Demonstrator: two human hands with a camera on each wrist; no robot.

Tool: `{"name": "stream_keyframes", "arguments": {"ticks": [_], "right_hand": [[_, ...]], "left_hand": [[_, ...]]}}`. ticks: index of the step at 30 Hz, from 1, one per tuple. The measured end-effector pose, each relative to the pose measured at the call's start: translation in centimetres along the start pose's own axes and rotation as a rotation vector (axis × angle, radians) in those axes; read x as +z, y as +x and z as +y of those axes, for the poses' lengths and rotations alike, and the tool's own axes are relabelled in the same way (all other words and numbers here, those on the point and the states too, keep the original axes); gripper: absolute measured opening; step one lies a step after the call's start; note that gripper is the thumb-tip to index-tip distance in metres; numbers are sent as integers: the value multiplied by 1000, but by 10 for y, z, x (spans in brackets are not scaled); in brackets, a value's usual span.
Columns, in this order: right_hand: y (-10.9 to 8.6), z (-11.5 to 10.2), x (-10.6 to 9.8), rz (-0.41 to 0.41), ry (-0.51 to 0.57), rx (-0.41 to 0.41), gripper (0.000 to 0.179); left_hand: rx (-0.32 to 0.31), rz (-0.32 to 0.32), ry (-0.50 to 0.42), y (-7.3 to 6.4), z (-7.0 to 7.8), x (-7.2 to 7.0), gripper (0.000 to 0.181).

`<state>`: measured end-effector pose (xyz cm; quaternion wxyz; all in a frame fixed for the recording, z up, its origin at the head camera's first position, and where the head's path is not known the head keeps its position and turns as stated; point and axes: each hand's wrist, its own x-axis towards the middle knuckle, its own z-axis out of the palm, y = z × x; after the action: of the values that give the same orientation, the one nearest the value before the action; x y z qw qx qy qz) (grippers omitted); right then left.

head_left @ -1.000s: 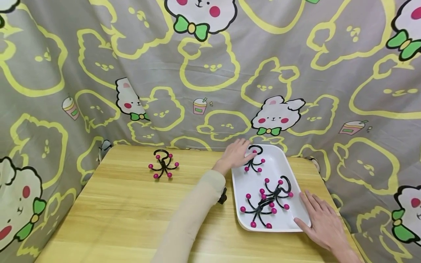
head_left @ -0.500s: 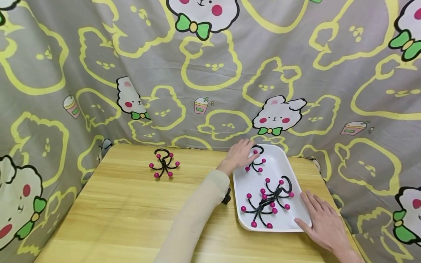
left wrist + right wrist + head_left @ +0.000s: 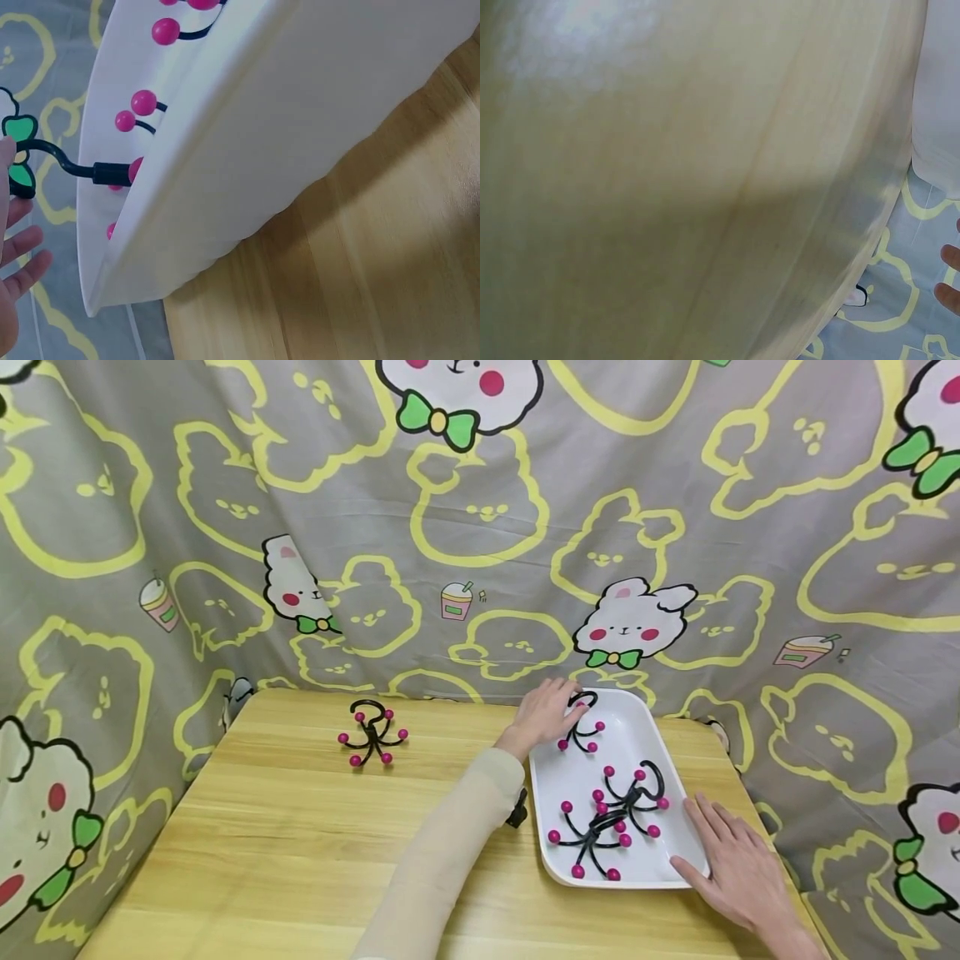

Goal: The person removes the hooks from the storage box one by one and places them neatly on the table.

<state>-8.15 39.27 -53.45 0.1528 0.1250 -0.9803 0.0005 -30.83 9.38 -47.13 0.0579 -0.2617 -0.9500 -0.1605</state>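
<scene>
A white rectangular tray (image 3: 615, 881) stands on the right of the table. Inside lie three black hooks with thin curved arms tipped by pink balls: a far hook (image 3: 576, 729), a right hook (image 3: 633, 795) and a near hook (image 3: 592, 837), the last two overlapping. My left hand (image 3: 543, 712) lies at the tray's far left corner, thumb over the far hook's curve, fingers fairly straight; I see no grip. Its fingers (image 3: 22, 244) hang loose in the left wrist view. My right hand (image 3: 738, 860) touches the tray's near right side, fingers extended, thumb at the rim.
A similar black hook (image 3: 372, 735) with pink balls lies alone on the wooden table (image 3: 285, 843), far left. A patterned grey curtain (image 3: 495, 527) surrounds the table's back and sides. A small black device (image 3: 516, 810) sits at my left wrist.
My left hand and forearm have shifted slightly right, and the thumb covers a little more of the far hook's curve. The right hand and tray look unmoved.
</scene>
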Motion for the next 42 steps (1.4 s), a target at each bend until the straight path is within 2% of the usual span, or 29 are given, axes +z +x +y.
{"name": "stream_keyframes", "arguments": {"ticks": [7,12,24,42], "right_hand": [[-1,1,0,1,2,5,93],[0,1,1,3,5,3,93],[0,1,0,19,0,-8,93],[0,-1,0,3,5,3,93]], "left_hand": [[-8,31,10,4,6,1,36],[-40,18,20,6,8,0,31],[-38,11,45,5,10,-4,25],[42,32,49,-6,2,-14,26]]}}
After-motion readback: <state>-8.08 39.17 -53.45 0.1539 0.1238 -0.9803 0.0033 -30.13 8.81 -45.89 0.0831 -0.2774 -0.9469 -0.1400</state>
